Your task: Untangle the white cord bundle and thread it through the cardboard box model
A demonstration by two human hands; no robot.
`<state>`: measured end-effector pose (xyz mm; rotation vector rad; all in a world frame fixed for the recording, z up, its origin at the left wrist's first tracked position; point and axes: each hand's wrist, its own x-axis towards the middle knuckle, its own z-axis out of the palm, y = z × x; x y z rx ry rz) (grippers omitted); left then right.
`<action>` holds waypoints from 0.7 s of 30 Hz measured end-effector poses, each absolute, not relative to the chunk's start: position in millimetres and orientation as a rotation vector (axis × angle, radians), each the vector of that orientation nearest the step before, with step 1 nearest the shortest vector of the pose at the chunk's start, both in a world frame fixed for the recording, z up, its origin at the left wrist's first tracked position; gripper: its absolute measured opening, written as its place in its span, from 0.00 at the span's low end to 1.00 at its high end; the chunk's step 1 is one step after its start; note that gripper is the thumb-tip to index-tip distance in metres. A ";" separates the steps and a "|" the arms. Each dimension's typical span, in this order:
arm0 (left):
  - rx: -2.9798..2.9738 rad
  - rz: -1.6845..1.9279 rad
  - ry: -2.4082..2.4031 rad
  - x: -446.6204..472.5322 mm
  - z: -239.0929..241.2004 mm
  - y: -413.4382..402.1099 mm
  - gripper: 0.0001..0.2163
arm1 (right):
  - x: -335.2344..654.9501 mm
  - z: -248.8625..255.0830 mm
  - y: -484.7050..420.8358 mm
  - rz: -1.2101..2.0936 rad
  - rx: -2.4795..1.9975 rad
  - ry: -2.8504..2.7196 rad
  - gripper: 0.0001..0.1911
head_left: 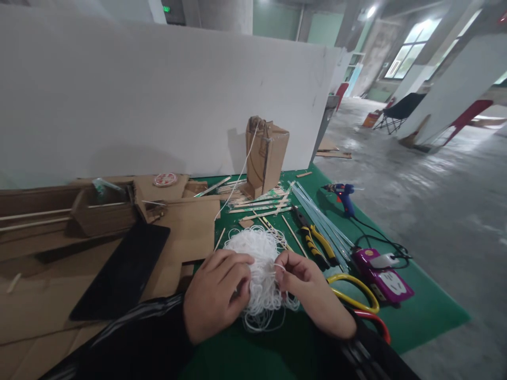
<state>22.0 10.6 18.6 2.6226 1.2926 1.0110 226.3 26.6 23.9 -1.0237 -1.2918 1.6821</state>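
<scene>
Pinching a bit of the white string [259,245] between thumb and forefinger, the right hand [311,287] sits at the right side of the loose heap. The left hand [219,290] lies against the opposite side with fingers bent and a gap beside the thumb, probably to steady the slack loops; whether its fingertips grip a strand, I cannot tell. The heap rests on the green tabletop [428,316] directly before the person, seemingly so both hands can reach it evenly.

Just behind lie thin wooden sticks [263,203], and among them stands an upright cardboard box [273,158]. A white cord [242,171] hangs from its top to the edge of a cardboard sheet [194,224]; whether it joins the heap is unclear. The box's sides hide whatever is inside.

To the right, pliers [317,240] lie beside clear rods [317,216], near yellow and red handles [374,298]. Farther out, a blue glue gun [344,198] rests nearby, its cord leading towards a purple power strip [368,258] that has a white plug [384,260] in it, presumably placed at that side to leave the middle free of cable.

At the left, an open cardboard tray [99,219] contains thin rods [35,216] and something of clear plastic [105,187].
</scene>
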 end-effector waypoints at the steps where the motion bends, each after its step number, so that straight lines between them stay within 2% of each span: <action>1: 2.615 0.993 1.264 22.4 17.9 10.4 0.06 | 226.3 24.1 26.5 1.682 -1.001 -1.308 0.19; 5: 2.569 0.961 1.212 24.1 15.0 9.5 0.10 | 226.0 24.6 25.3 1.643 -0.958 -1.361 0.18; 15: 2.498 0.992 1.255 26.5 15.1 10.9 0.03 | 225.5 27.3 22.4 1.614 -0.938 -1.358 0.17; 21: 2.484 0.900 1.282 30.5 17.1 9.1 0.06 | 224.5 25.0 21.5 1.675 -0.902 -1.309 0.16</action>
